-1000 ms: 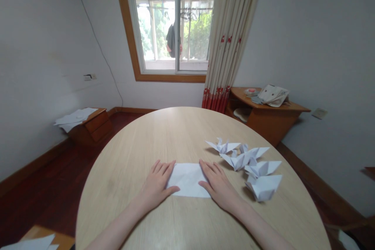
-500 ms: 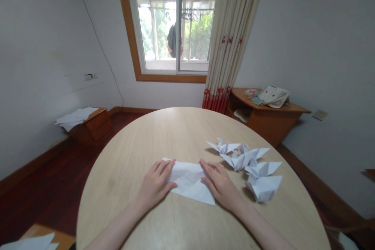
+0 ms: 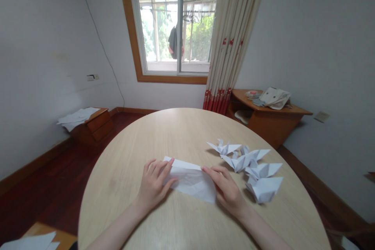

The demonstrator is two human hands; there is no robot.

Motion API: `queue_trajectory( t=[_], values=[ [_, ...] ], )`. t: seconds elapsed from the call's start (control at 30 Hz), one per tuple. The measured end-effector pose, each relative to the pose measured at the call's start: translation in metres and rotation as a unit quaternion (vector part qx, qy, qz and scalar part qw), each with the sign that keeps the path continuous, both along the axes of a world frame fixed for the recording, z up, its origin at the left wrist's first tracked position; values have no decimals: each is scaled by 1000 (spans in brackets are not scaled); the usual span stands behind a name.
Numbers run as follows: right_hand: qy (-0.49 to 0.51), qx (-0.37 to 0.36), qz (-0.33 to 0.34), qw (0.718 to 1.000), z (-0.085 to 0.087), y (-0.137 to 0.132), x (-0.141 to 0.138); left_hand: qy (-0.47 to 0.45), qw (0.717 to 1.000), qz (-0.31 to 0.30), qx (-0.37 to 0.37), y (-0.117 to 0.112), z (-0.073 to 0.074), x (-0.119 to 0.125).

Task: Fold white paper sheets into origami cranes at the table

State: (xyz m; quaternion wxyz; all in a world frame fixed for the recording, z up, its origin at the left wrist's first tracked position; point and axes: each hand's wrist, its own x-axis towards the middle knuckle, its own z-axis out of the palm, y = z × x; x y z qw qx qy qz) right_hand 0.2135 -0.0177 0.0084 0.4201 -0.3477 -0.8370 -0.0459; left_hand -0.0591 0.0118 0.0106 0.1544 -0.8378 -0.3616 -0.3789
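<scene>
A white sheet of paper (image 3: 191, 183) lies in front of me on the round table, with a narrow folded-looking strip along its far edge. My left hand (image 3: 154, 183) grips the paper's left side, index finger at the far corner and thumb on the near part. At the right, my right hand (image 3: 225, 187) pinches the far right edge between thumb and fingers; its thumb is mostly hidden. Just beyond that hand sit several folded white paper cranes, among them a near one (image 3: 265, 190) and a far one (image 3: 224, 148).
The round wooden table (image 3: 129, 144) fills the foreground. A low cabinet (image 3: 98, 125) with papers on top stands at the left. A corner desk (image 3: 275, 123) holding a cloth bag (image 3: 275, 97) is at the right, near the curtain (image 3: 231, 47). More paper (image 3: 35, 242) lies lower left.
My right hand has closed on the paper's right edge, its fingers now more curled. The far edge of the paper shows a turned strip. My left fingers have lifted slightly.
</scene>
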Motion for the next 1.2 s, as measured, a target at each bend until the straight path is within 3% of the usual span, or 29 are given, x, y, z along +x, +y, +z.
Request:
queue_trajectory(
  t=[0.23, 0.47, 0.67, 0.77, 0.93, 1.07, 1.2],
  values=[
    [-9, 16, 8, 1000, 8, -6, 0, -45, 998, -31, 42, -7, 6, 0],
    [78, 42, 16, 996, 18, -15, -5, -70, 994, -70, 40, -11, 5, -2],
    [131, -35, 30, 990, 20, -12, -5, -93, 992, -84, -23, -15, 8, 0],
    [80, -119, 13, 990, 17, -6, -8, -100, 990, -92, -33, -15, 7, -2],
    [-100, -233, 11, 967, 2, 4, -11, -67, 992, -90, -58, -10, 4, -5],
    [-181, -286, 10, 941, -3, 6, -13, -12, 989, -97, -114, -6, 4, -4],
    [-194, -295, 1, 936, -3, 5, -15, 31, 974, -120, -191, -5, 3, -1]
  ],
)
